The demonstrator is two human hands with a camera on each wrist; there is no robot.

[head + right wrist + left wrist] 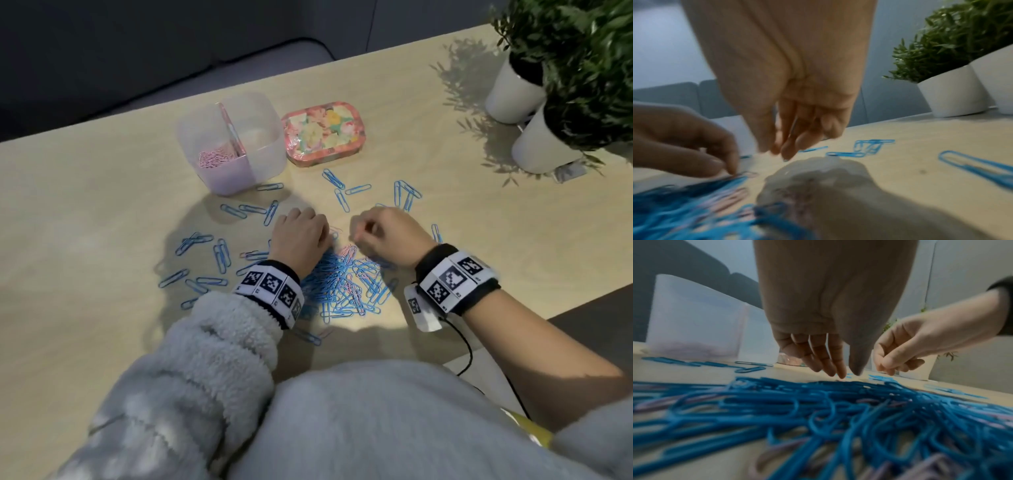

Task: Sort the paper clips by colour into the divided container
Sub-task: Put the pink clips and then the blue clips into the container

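My hands hover over the far edge of the pile of paper clips point(342, 277), which lies on the tabletop point(102, 205) on the near side of the divided container point(231, 144). The pile is mostly blue with a few pink clips tangled through it, and loose blue clips point(222, 255) are scattered between pile and container. In the container, pink clips point(214, 158) already fill the bottom of the left compartment; the right compartment looks bare, though its frosted wall hides much.

My left hand point(301, 234) has its fingers point(830, 363) loosely curved downward, tips just at the far rim of the pile, holding nothing that I can see. My right hand point(383, 233) is curled with thumb and fingertips drawn together as if pinching; whether a clip is between them I cannot tell, since the wrist view is blurred.

I judge I am still picking out pink clips. To do it well I should hold the blue ones down with the left hand and draw one pink clip out lengthwise with the right, so its loops do not hook a neighbour. Then carry it past the loose clips and drop it left of the divider point(230, 128).
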